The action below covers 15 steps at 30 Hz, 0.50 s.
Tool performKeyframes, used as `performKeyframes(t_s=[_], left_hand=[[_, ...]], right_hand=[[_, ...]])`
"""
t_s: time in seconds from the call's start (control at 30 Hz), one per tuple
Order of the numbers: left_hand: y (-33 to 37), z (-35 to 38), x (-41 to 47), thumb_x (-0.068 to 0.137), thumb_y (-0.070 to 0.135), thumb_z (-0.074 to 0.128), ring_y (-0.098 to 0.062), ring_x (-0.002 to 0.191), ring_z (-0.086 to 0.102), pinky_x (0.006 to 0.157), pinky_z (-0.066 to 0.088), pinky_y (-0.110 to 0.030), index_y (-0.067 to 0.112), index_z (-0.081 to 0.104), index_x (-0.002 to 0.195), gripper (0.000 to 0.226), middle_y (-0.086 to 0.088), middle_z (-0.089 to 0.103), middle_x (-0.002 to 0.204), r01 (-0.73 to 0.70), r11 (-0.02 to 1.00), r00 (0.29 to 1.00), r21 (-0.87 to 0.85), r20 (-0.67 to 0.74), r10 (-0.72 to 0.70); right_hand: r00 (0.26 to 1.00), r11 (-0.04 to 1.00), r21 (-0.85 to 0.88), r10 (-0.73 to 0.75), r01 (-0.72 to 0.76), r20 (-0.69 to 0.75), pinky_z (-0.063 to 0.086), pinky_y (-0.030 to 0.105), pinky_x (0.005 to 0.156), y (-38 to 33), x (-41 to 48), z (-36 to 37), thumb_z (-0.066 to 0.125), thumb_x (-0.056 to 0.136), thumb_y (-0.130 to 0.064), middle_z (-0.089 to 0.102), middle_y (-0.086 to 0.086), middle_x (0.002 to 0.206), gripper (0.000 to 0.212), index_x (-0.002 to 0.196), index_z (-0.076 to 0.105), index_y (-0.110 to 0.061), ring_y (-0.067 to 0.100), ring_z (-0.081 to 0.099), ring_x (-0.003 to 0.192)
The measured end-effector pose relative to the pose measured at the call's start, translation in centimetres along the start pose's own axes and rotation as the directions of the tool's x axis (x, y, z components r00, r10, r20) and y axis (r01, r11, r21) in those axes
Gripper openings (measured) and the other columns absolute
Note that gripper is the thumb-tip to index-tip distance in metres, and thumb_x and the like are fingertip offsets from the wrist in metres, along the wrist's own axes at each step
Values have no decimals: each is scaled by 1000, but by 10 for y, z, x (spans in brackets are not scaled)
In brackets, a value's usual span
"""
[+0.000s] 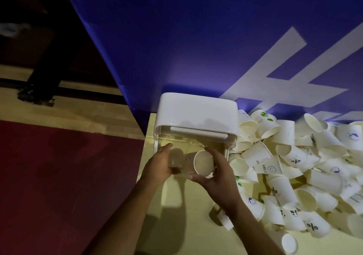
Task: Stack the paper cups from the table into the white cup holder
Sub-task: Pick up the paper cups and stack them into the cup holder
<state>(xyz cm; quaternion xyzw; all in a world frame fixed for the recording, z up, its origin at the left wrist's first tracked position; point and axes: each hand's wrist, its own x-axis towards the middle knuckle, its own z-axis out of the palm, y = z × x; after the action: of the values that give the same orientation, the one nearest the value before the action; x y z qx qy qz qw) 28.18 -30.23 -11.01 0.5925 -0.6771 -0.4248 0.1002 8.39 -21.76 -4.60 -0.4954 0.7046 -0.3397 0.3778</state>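
The white cup holder (197, 113) stands at the table's far left, its clear front facing me. Just in front of it my left hand (159, 165) grips a paper cup (175, 156) lying on its side. My right hand (216, 173) holds a second paper cup (203, 162) with its open mouth turned toward me, fingers curled round its rim and side. The two cups touch or nearly touch. A big pile of loose paper cups (298, 168) lies to the right of the holder.
The pale yellow table (186, 225) ends at its left edge near my left forearm; red and tan floor (59, 166) lies beyond. A blue wall panel (196, 48) with white lettering rises right behind the holder and pile.
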Motion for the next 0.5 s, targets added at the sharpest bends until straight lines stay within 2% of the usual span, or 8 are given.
performKeyframes(t_s=[0.07,0.13,0.2,0.23,0.27,0.33,0.4,0.5], left_hand=[[-3,-4,-2,64,30,93,-11,102,66,78,55,-32,36,50,125,75,15,63,118,-15,997,1000,-74,-22,14],[-7,-7,-9,67,24,89,-6,98,68,75,54,-28,44,52,118,65,17,68,108,-24,983,997,-179,-82,9],[-14,-9,-17,77,6,82,-4,104,69,83,57,-28,53,53,123,72,22,70,109,-12,952,993,-307,-117,-25],[-17,-8,-21,84,-1,73,-5,109,69,90,58,-30,48,54,131,70,25,70,111,7,935,990,-355,-132,-58],[-19,-8,-24,92,-1,65,-7,113,68,95,58,-34,38,56,137,60,25,69,115,30,918,984,-395,-151,-96],[-16,-10,-24,103,13,56,-8,110,68,98,57,-40,25,60,139,39,19,68,119,90,898,966,-432,-181,-184],[-7,-12,-23,106,22,53,4,103,65,97,55,-33,20,62,138,33,17,68,115,109,887,957,-449,-194,-216],[0,-11,-19,107,25,53,18,89,63,82,59,-23,25,65,132,28,18,69,108,95,884,959,-458,-196,-204]], right_hand=[[1000,1000,-12,-10,10,3,52,42,100,-7,7,12,96,57,-53,56,-24,134,95,139,50,-37,4,55,123],[1000,999,-34,-25,26,17,50,34,101,-14,15,22,95,57,-53,56,-21,133,97,140,50,-31,-1,53,122],[998,996,-75,-45,48,47,47,27,98,-21,22,31,95,58,-53,54,-21,131,98,141,49,-28,-2,50,119],[996,992,-104,-59,66,69,44,24,97,-24,25,36,94,59,-53,53,-22,130,98,142,49,-27,-2,49,118],[993,987,-139,-74,86,91,42,22,95,-26,28,40,93,60,-54,52,-22,129,97,142,49,-26,-1,47,118],[986,967,-220,-103,129,127,41,24,93,-26,33,49,91,61,-57,57,-14,130,95,141,51,-23,7,51,118],[979,939,-299,-127,172,161,47,32,93,-23,40,58,87,62,-62,62,-5,132,94,138,53,-20,17,55,119],[973,904,-379,-128,195,194,49,39,91,-17,48,67,85,62,-65,62,-3,134,95,139,53,-20,23,57,120]])
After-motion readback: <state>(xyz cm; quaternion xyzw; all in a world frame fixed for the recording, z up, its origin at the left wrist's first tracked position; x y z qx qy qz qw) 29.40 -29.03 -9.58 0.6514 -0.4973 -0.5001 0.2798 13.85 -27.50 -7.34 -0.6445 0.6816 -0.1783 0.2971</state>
